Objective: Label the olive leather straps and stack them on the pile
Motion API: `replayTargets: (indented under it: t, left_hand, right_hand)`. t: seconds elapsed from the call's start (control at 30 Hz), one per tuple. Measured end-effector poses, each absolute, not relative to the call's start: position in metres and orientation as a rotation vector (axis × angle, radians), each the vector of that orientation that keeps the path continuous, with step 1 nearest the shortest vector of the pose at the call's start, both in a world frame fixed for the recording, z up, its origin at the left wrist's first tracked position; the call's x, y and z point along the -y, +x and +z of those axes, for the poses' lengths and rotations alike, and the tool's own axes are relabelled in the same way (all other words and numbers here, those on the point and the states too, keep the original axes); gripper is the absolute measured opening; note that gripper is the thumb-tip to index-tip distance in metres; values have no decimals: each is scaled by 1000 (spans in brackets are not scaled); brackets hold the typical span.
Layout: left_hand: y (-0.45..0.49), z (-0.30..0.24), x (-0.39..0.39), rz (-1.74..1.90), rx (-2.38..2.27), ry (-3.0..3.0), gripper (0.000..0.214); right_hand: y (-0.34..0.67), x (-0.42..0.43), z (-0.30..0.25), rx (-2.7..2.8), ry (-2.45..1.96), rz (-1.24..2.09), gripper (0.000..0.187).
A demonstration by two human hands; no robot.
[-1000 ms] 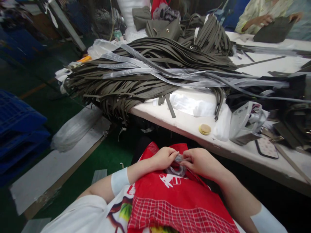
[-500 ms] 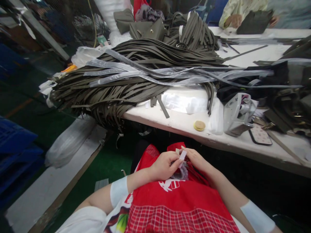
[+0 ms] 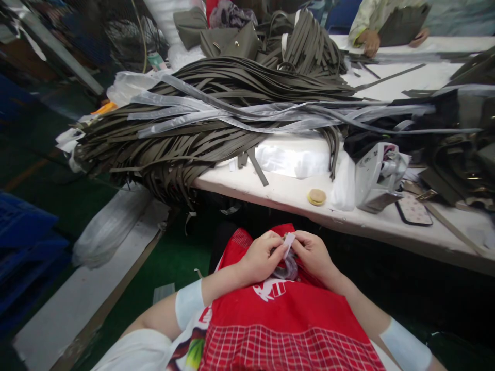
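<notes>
Over my lap, both hands meet at a small white strip (image 3: 289,244). My left hand (image 3: 262,258) pinches its lower left side between thumb and fingers. My right hand (image 3: 314,256) is closed, its thumb and fingertips pressed at the strip's right edge. A small tan bit shows behind the strip, partly hidden by the fingers. Just below the hands lies a translucent purplish-grey roll (image 3: 288,269), perhaps tape, on the red apron (image 3: 309,314).
A heap of dark olive straps (image 3: 216,82) covers the left of the white table (image 3: 240,188). Along its front edge are a yellow round tin (image 3: 316,197), a white dispenser-like holder (image 3: 377,178) and a phone (image 3: 413,208). A co-worker's hands (image 3: 371,42) hold a dark panel across the table.
My right hand has drawn in to the strip, its fingers now curled against the edge. The strip has shifted slightly up and left. The co-worker's dark piece is raised and tilted.
</notes>
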State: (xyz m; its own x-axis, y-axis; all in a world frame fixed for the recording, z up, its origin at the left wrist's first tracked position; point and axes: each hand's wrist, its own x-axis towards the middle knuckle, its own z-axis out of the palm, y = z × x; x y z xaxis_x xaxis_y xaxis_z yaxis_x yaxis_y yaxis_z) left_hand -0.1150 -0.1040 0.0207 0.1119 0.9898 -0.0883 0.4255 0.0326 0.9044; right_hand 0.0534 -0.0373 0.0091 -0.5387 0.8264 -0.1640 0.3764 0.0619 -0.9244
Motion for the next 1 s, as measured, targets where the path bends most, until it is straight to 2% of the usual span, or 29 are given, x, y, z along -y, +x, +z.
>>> replayTargets:
  t: [0.13, 0.23, 0.3, 0.5, 0.77, 0.87, 1.0]
  left_hand:
    - [-112, 18, 101, 863, -1413, 1376, 30]
    - [-108, 18, 103, 911, -1433, 1279, 20]
    - [-106, 17, 104, 963, -1463, 1214, 12]
    - [-105, 14, 108, 979, -1507, 1256, 18]
    - [-105, 17, 110, 909, -1547, 1354, 20]
    - [-106, 22, 110, 858, -1543, 1378, 18]
    - [-114, 26, 107, 672, -1488, 1410, 24]
  right_hand:
    - [60, 27, 17, 1862, -1152, 1775, 33]
    - [64, 21, 25, 1806, -1069, 1935, 35]
    - [64, 20, 27, 1811, -1104, 1955, 32]
    - [60, 18, 23, 1791, -1205, 2011, 26]
    - [59, 13, 15, 1721, -1240, 2171, 27]
    - [59, 15, 14, 1788, -1229, 2126, 24]
    - [59, 23, 22, 2127, -1220, 1695, 12]
